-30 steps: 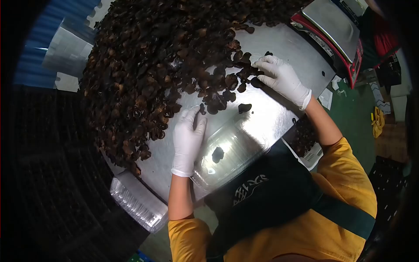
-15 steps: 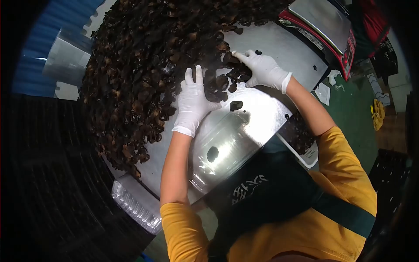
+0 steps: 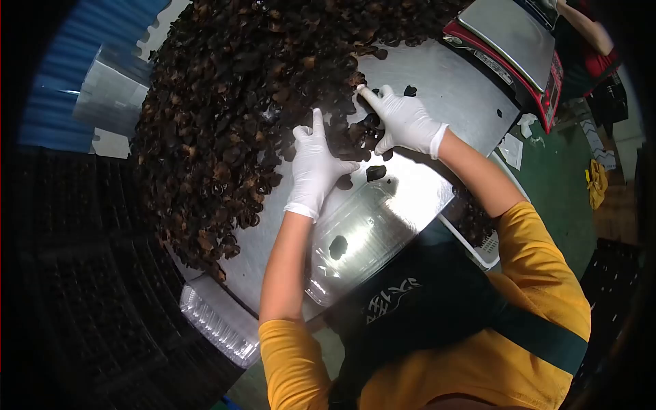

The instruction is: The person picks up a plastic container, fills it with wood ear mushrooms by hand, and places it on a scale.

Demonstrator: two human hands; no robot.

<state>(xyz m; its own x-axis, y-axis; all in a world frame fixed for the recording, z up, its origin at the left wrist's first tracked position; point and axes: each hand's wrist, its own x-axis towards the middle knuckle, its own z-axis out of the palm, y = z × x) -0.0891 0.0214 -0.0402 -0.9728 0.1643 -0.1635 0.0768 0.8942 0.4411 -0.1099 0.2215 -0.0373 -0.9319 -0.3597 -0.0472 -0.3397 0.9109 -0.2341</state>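
Observation:
A big heap of dark brown, glossy pieces (image 3: 225, 109), which look like wood ear mushrooms, covers much of the metal table (image 3: 451, 75). My left hand (image 3: 313, 167), in a white glove, rests at the heap's near edge, index finger and thumb stretched out. Across from it, my right hand (image 3: 408, 124), gloved too, has thumb and index finger spread around a small cluster of pieces (image 3: 362, 137). This cluster lies between both hands, with fingertips right against it. Just below the hands is a clear plastic container (image 3: 359, 239), with a dark piece (image 3: 338, 247) showing through it.
A red scale (image 3: 509, 41) with a steel platform stands at the far right, near another person's arm (image 3: 588, 27). Stacked clear plastic containers (image 3: 219, 321) sit at lower left. Under the table's right edge is a white basket (image 3: 488, 253) holding dark pieces. Black crates (image 3: 75, 273) line the left.
My hands have come closer together around the small cluster, the right one moving leftward and the left one slightly rightward. The whole view has shifted a little. Another person's arm now shows beyond the scale.

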